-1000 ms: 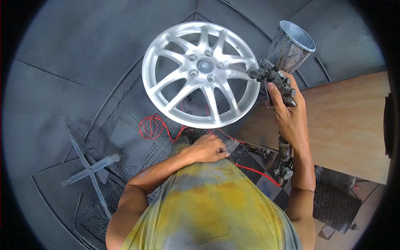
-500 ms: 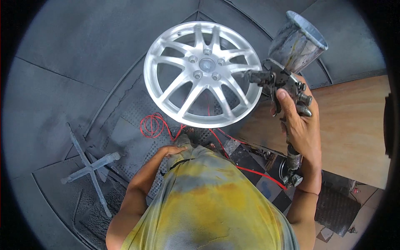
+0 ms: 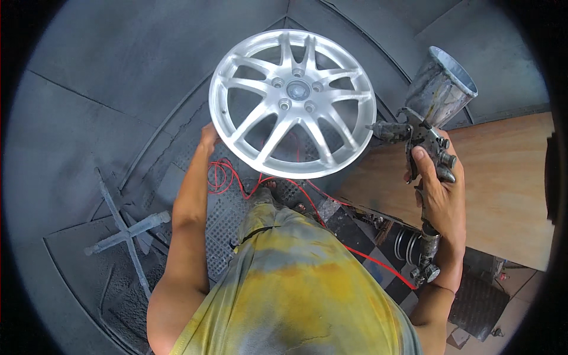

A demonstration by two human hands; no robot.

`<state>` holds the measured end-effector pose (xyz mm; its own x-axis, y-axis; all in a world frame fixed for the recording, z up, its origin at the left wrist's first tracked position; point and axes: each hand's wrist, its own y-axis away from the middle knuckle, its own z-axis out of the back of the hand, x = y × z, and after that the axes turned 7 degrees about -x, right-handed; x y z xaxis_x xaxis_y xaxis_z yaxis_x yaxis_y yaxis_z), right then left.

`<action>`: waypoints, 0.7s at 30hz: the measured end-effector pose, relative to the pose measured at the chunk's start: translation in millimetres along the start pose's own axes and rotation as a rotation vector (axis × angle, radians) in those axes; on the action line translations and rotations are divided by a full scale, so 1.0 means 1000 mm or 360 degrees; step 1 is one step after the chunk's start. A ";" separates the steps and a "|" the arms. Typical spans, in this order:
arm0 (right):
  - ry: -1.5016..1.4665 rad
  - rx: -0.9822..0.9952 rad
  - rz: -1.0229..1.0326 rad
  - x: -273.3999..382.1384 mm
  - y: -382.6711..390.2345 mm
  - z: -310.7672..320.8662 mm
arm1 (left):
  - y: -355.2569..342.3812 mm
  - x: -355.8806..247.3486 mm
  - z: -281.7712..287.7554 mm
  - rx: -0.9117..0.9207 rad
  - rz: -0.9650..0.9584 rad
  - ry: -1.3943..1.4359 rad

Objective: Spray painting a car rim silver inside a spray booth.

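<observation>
In the head view, a silver alloy wheel [image 3: 297, 90] with paired spokes and five lug holes sits at the upper middle, face up toward the camera; what bears it is hidden beneath. Its finish is bright and pale, with a grey centre cap.

The right hand [image 3: 441, 195] is wrapped around a gravity-feed spray gun [image 3: 427, 139], thumb along its back, with the paint-streaked cup [image 3: 441, 89] tipped up to the right. The nozzle is just beside the wheel's right rim; contact cannot be told. The left hand [image 3: 209, 137] is at the wheel's lower left edge, partly behind the rim, so its grip cannot be told.

Around them, the wall panels [image 3: 118, 65] are dull grey, crossed by seams. A red air hose [image 3: 362, 255] runs from coils on the textured floor mat [image 3: 220, 245] to the gun's lower end. A grey-coated cross-shaped stand [image 3: 129, 234] is at the left, a wooden board [image 3: 503, 183] at the right, and black-and-white checkered tiles lie below the board. The person's shirt [image 3: 307, 296] is blotched yellow and grey.
</observation>
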<state>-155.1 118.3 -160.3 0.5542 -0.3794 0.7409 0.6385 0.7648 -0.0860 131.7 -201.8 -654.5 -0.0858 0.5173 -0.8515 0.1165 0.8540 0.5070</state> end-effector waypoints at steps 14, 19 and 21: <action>-0.0306 0.0277 0.0521 0.054 -0.055 -0.066 | 0.220 0.153 -0.105 0.0595 0.0309 -0.0280; -0.0108 0.0133 0.0654 0.056 -0.099 -0.089 | 0.183 0.154 -0.053 0.0565 0.0376 -0.0451; -0.0054 0.0052 0.0804 0.043 -0.122 -0.091 | 0.172 0.164 -0.018 0.0423 0.0408 -0.0482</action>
<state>-160.4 -38.4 -178.9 0.7715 0.0592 0.6335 0.2775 0.8646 -0.4188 119.9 30.7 -704.7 0.2662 0.6362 -0.7242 0.3490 0.6367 0.6876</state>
